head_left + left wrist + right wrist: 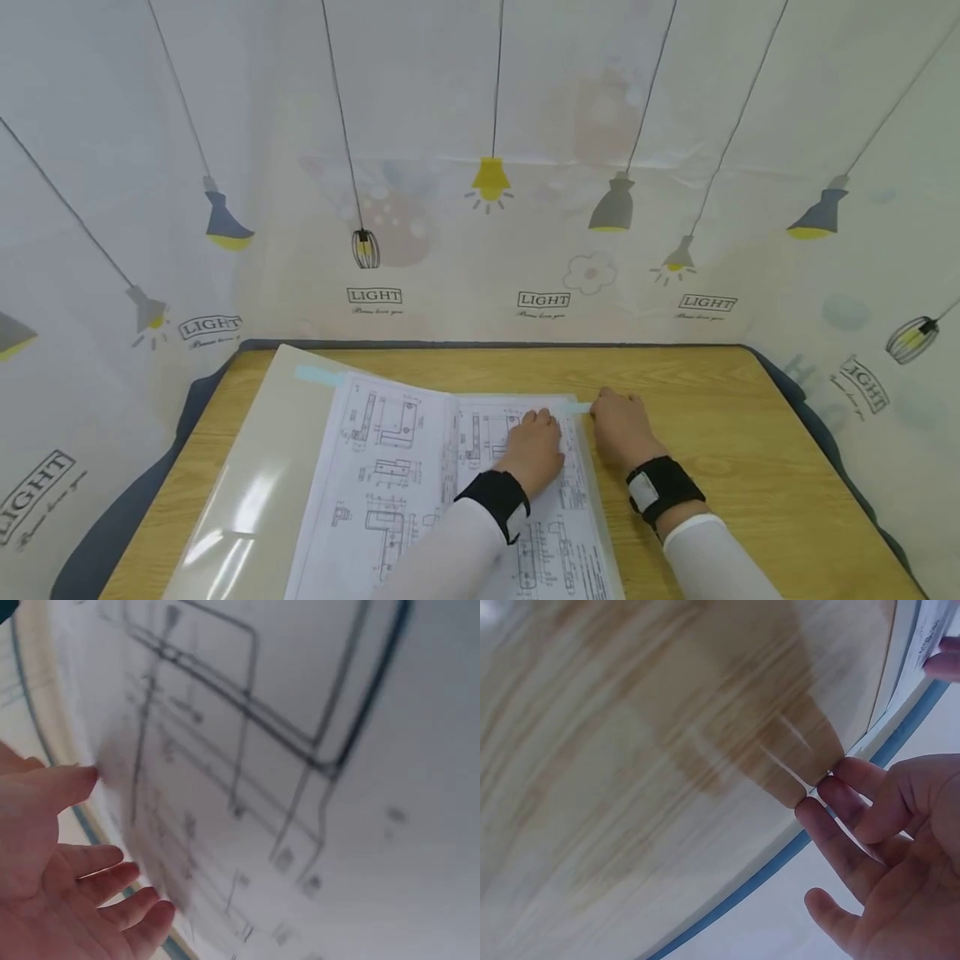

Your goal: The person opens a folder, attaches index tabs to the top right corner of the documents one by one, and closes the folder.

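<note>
An open folder point(247, 492) holds sheets of technical drawings point(393, 467) in its sleeves. My left hand point(534, 450) rests on the upper part of the right-hand page point(566, 492), fingers spread loosely and holding nothing. In the left wrist view, the left fingertips point(161, 911) are right at the sheet. A light blue strip point(576, 408) sticks out from that page's top right edge. My right hand point(622, 429) is at the strip's outer end, its fingertips point(808, 806) touching the wooden tabletop. The right thumb lies folded in front of the index and middle fingers.
A second light blue strip point(318, 375) lies across the folder's left cover near the top. The wooden table point(750, 467) extends to the right of the folder, with a dark edge all round. Behind it stands a white sheet point(450, 275) printed with hanging lamps.
</note>
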{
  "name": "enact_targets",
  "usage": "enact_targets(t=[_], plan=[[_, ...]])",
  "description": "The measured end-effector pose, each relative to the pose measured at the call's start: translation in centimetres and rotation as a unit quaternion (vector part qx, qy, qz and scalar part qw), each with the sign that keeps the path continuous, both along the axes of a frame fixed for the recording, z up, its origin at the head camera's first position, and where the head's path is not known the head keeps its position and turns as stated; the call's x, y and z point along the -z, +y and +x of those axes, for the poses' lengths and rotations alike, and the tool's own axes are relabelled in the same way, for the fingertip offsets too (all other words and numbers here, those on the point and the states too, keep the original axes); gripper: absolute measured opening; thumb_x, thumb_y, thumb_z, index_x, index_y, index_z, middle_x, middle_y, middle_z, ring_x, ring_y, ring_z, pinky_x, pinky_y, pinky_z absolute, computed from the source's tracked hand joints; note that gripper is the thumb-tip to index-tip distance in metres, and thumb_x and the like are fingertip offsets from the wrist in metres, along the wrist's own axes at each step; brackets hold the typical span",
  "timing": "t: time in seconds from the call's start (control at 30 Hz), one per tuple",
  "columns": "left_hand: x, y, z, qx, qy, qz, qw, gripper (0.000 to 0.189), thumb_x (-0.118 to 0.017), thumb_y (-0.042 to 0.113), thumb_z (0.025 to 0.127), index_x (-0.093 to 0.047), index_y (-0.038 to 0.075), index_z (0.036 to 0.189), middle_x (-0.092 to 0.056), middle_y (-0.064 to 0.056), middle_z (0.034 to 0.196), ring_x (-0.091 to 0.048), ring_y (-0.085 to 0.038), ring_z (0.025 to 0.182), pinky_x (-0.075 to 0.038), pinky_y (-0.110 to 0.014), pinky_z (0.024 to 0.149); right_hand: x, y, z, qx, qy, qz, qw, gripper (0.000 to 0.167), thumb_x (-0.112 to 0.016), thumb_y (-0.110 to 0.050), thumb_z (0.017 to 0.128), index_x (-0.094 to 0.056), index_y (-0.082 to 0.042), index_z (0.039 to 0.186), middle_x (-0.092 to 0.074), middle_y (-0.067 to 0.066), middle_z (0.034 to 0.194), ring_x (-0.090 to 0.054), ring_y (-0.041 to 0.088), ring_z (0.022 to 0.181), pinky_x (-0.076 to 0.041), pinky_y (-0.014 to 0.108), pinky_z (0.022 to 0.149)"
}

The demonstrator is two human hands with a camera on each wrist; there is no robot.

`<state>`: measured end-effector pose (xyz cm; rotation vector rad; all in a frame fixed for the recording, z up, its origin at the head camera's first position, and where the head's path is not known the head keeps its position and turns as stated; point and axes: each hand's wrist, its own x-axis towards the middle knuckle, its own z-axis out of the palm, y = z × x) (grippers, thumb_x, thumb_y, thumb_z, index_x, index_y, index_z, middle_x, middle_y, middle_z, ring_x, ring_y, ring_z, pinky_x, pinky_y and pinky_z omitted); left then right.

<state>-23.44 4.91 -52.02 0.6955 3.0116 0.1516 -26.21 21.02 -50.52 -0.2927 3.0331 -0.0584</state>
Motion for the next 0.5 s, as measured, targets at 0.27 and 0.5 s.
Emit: enact_targets(t=[0.27, 0.5], plan=[[-3.2, -3.2, 2.4, -0.004, -0.069, 0.034, 0.9970, 0.053, -0.061, 0.042, 0.090, -0.055, 0.006, 0.129, -0.057, -0.006, 0.119, -0.055, -0.021, 0.104, -0.051, -0.037, 0.083, 0.0, 0.1, -0.1, 0.007, -0.002, 0.007, 0.9999, 0.025, -0.048, 0.001, 0.090, -0.071, 0.000, 0.101, -0.060, 0.019, 0.119, -0.057, 0.037, 0.112, -0.031, 0.063, 0.100], [-5.4, -6.9, 4.7, -0.029, -0.092, 0.066, 0.9932, 0.063, -0.064, 0.043, 0.087, -0.050, 0.004, 0.134, -0.052, -0.011, 0.134, -0.050, -0.029, 0.120, -0.045, -0.047, 0.095, 0.0, -0.1, -0.2, -0.001, 0.010, 0.007, 0.9999, 0.025, -0.048, 0.000, 0.090, -0.072, -0.001, 0.097, -0.062, 0.018, 0.112, -0.060, 0.036, 0.105, -0.037, 0.062, 0.094]])
